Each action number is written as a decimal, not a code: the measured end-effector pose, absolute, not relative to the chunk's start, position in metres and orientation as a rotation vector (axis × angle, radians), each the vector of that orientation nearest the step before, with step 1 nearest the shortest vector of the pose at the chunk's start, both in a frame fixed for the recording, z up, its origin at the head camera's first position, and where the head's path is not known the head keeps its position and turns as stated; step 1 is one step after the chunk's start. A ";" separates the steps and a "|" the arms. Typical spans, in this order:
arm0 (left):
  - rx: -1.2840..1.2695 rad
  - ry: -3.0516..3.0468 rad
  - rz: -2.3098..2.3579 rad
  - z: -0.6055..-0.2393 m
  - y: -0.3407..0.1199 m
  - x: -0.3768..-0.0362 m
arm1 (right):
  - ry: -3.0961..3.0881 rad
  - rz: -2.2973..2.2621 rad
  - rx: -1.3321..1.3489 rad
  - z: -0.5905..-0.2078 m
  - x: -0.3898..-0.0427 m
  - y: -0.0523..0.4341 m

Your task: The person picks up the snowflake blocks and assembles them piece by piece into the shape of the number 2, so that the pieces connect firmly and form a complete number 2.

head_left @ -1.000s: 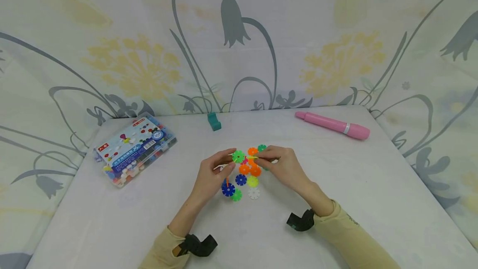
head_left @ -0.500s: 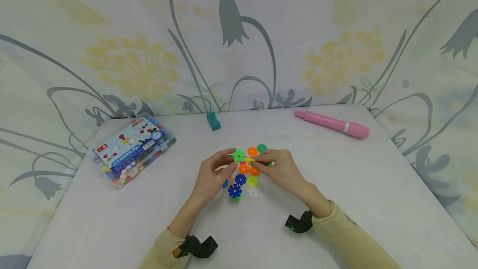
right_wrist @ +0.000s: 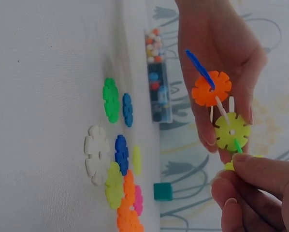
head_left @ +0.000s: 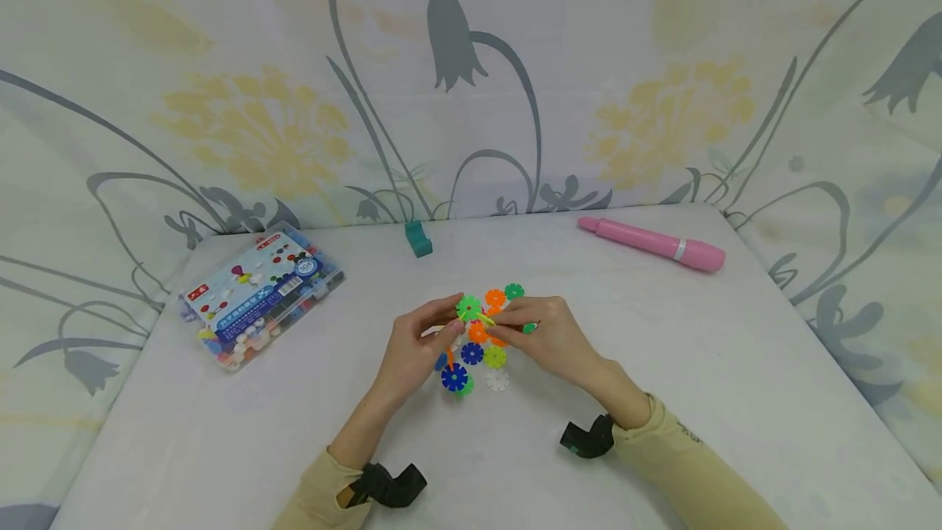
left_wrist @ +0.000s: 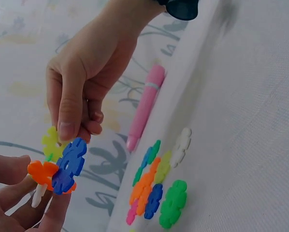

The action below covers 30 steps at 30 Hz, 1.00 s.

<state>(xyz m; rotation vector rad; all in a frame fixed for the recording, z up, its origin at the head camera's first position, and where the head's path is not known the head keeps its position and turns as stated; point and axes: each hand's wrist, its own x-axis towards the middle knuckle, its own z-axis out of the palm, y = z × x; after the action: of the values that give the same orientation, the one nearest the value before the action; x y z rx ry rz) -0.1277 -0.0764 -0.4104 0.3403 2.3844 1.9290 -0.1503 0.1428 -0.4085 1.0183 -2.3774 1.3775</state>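
Note:
My left hand (head_left: 415, 346) holds a joined cluster of notched plastic discs between thumb and fingers. In the head view a bright green disc (head_left: 468, 307) tops the cluster, and a dark blue disc (head_left: 454, 377) hangs at its lower end. The right wrist view shows an orange disc (right_wrist: 208, 92), a yellow-green disc (right_wrist: 226, 126) and white ones edge-on in the same cluster. My right hand (head_left: 548, 338) pinches a yellow disc (head_left: 486, 319) by its edge, right at the cluster's green piece (right_wrist: 238, 146). Its fingertips cover part of that disc.
Loose discs lie on the table below the hands, including a white one (head_left: 497, 380), a yellow one (head_left: 495, 357) and several orange ones (head_left: 478, 333). A clear box of small parts (head_left: 261, 297) stands left, a teal block (head_left: 418, 239) at the back, a pink marker (head_left: 651, 244) back right.
My right hand has shifted slightly left and down, bringing the yellow disc closer to the cluster and tilting it. The hanging blue disc has swung a little. My left hand keeps its hold.

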 end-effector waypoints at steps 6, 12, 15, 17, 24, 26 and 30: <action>0.357 2.358 1.941 -0.411 -0.077 -0.128 | -2.367 1.388 1.030 -0.409 -0.150 0.142; 0.376 2.350 1.962 -0.412 -0.074 -0.126 | -2.360 1.352 1.022 -0.410 -0.148 0.143; 0.385 2.377 1.955 -0.413 -0.073 -0.125 | -2.331 1.339 1.045 -0.411 -0.149 0.143; 0.384 2.397 1.949 -0.413 -0.073 -0.125 | -2.309 1.335 1.065 -0.412 -0.149 0.142; 0.391 2.400 1.941 -0.411 -0.072 -0.125 | -2.278 1.286 1.069 -0.410 -0.149 0.142; 0.388 2.386 1.947 -0.410 -0.072 -0.124 | -2.274 1.277 1.064 -0.410 -0.148 0.142; 0.378 2.371 1.941 -0.409 -0.071 -0.123 | -2.266 1.263 1.053 -0.411 -0.147 0.141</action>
<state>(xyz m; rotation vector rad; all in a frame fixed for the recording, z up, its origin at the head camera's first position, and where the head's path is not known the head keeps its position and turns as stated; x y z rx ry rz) -0.1233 -0.0711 -0.4095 0.3776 2.3714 1.9408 -0.1470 0.1412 -0.4106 1.0533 -2.2663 1.2632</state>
